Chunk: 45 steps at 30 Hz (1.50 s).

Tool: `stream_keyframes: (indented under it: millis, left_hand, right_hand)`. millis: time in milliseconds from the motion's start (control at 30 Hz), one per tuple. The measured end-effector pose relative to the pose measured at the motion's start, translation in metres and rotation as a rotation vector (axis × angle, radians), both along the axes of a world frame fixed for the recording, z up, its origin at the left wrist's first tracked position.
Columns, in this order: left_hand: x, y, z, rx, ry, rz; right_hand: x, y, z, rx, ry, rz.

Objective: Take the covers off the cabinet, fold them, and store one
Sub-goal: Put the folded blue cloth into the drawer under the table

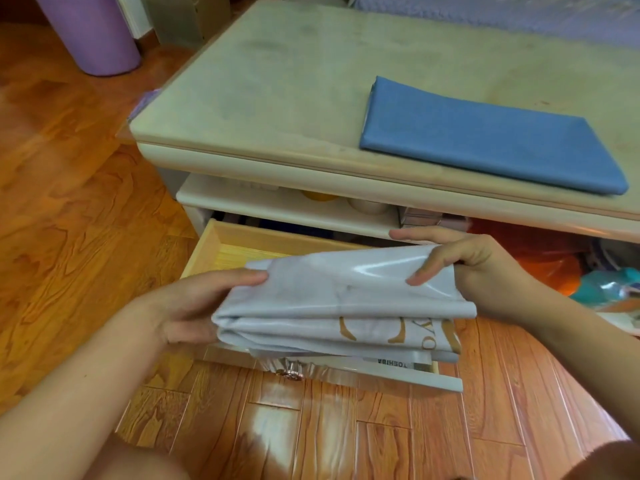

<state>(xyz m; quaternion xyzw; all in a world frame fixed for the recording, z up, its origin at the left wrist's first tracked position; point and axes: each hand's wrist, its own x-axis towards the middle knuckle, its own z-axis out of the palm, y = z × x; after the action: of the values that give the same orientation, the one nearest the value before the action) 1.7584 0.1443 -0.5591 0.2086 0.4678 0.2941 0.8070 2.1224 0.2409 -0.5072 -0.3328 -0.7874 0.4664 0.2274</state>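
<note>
From the head view, the left hand [194, 306] grips the left end of the folded grey cover [339, 306], thumb on top and fingers tucked under, while the right hand [464, 268] pinches the right end with its fingers curled over the top fold, so the glossy stack stays squared and does not slide open. The bundle hangs just above the open drawer [242, 244] of the cabinet [277, 98], which suggests it is the one to be stored; lowering it flat looks like the next step. The folded blue cover [485, 140] lies on the cabinet's top surface, apart from the hands, apparently left out. A purple bin [90, 32] stands on the wooden floor [69, 202]
</note>
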Motion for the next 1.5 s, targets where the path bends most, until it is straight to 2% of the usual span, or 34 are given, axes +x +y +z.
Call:
stream_keyframes:
  millis: [33, 100, 133, 200, 267, 333, 433, 533, 600, 700, 767, 833, 867, 967, 1067, 1133, 1167, 1200, 1267, 1333, 1367, 1433, 1500]
  left_hand:
    - [0.006, -0.001, 0.004, 0.052, 0.007, -0.046]
    - [0.017, 0.002, 0.005, 0.08, 0.137, 0.008]
    - [0.022, 0.005, 0.003, 0.098, 0.23, 0.085]
    - [0.025, 0.014, -0.005, 0.166, 0.447, 0.266]
    - [0.022, 0.024, -0.009, 0.252, 0.631, 0.356]
    - [0.018, 0.033, -0.015, 0.337, 0.775, 0.38]
    - [0.007, 0.045, -0.032, 0.375, 0.828, 0.357]
    - [-0.011, 0.058, -0.052, 0.346, 0.802, 0.323]
    - [-0.028, 0.067, -0.068, 0.296, 0.877, 0.286]
    - [-0.044, 0.074, -0.09, 0.255, 1.216, 0.1]
    - [-0.038, 0.072, -0.1, 0.356, 1.584, -0.204]
    - [-0.015, 0.062, -0.109, 0.533, 1.784, -0.532]
    - [-0.004, 0.056, -0.114, 0.564, 1.79, -0.626]
    - [0.001, 0.052, -0.128, 0.449, 1.71, -0.722]
    - [-0.01, 0.055, -0.133, 0.395, 1.595, -0.79]
    - [-0.014, 0.056, -0.134, 0.395, 1.52, -0.793]
    - [-0.014, 0.055, -0.133, 0.399, 1.502, -0.786]
    - [-0.013, 0.054, -0.133, 0.397, 1.492, -0.774]
    - [-0.009, 0.054, -0.132, 0.392, 1.466, -0.76]
    - [-0.007, 0.056, -0.13, 0.398, 1.366, -0.66]
    - [-0.012, 0.059, -0.125, 0.4, 1.267, -0.557]
    - [-0.028, 0.062, -0.112, 0.419, 1.103, -0.445]
    - [-0.043, 0.057, -0.105, 0.475, 1.105, -0.557]
  right_hand:
    - [-0.002, 0.001, -0.002, -0.07, -0.002, -0.049]
    - [-0.004, 0.002, -0.012, -0.266, 0.061, -0.191]
    - [-0.005, 0.002, -0.018, -0.368, 0.114, -0.286]
    - [-0.006, -0.001, -0.033, -0.729, 0.284, -0.415]
    - [-0.014, -0.006, -0.045, -1.12, 0.456, -0.408]
    - [-0.023, -0.007, -0.064, -1.201, 0.435, -0.308]
    - [-0.041, -0.009, -0.092, -1.134, 0.122, -0.247]
    - [-0.071, 0.001, -0.119, -0.998, 0.002, -0.425]
    - [-0.102, 0.004, -0.136, -0.935, -0.121, -0.537]
    - [-0.144, 0.004, -0.167, -0.942, -0.211, -0.599]
    - [-0.162, 0.005, -0.184, -0.96, -0.207, -0.638]
    - [-0.171, 0.006, -0.195, -0.891, -0.23, -0.672]
    - [-0.174, 0.005, -0.197, -0.835, -0.263, -0.695]
    - [-0.176, -0.006, -0.179, -0.664, -0.406, -0.697]
    - [-0.167, -0.007, -0.146, -0.589, -0.585, -0.517]
    - [-0.155, -0.002, -0.117, -0.311, -0.737, -0.394]
    - [-0.149, -0.002, -0.101, -0.112, -0.736, -0.386]
    - [-0.143, -0.002, -0.083, 0.092, -0.645, -0.4]
    - [-0.136, -0.001, -0.036, 0.524, -0.34, -0.41]
    - [-0.13, 0.023, -0.001, 0.877, -0.212, -0.419]
    - [-0.125, 0.044, 0.012, 0.948, -0.25, -0.454]
    - [-0.108, 0.088, 0.029, 0.867, -0.473, -0.52]
    - [-0.085, 0.116, 0.04, 0.672, -0.675, -0.508]
